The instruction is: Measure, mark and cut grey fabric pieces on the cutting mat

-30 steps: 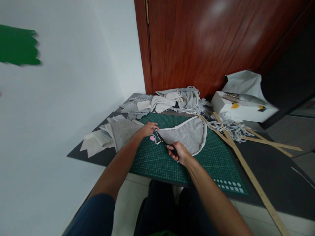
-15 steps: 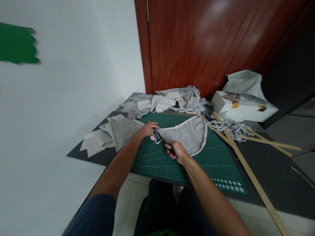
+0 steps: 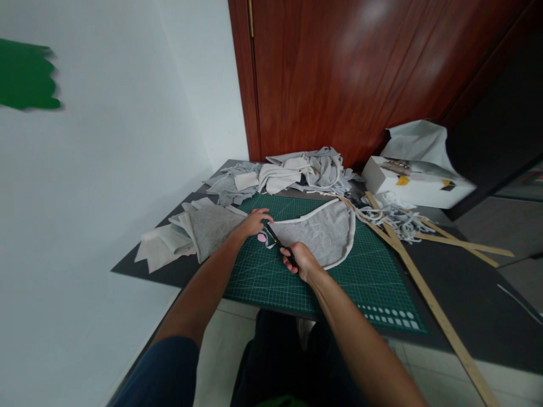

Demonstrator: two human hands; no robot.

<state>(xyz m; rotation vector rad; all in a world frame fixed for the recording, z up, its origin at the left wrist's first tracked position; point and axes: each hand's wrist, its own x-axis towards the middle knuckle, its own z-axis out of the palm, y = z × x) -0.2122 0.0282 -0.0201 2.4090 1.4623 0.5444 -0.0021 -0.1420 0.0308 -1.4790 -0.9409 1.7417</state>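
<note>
A grey fabric piece (image 3: 324, 232) with a white edge band lies on the green cutting mat (image 3: 271, 282). My right hand (image 3: 299, 261) is wrapped round the black handles of scissors (image 3: 274, 236), whose blades point up-left to the left corner of that piece. At this corner my left hand (image 3: 257, 221) has its fingers pressed together on the fabric edge. Just below the left fingers are a small pink round thing (image 3: 262, 238) and a thin pale strip. Left of my left hand lies a stack of grey and white fabric pieces (image 3: 207, 229).
Piled fabric (image 3: 284, 172) lies along the table's back, before a wooden door. At the back right stands a white box (image 3: 419, 183), with tangled pale strips (image 3: 399, 220) in front. Long wooden rulers (image 3: 441, 316) cross the dark table (image 3: 475, 294). A white wall rises at left.
The scissors' blades look closer together, and my right hand has shifted slightly up and left. My left hand has hardly moved. The whole view has shifted a little.
</note>
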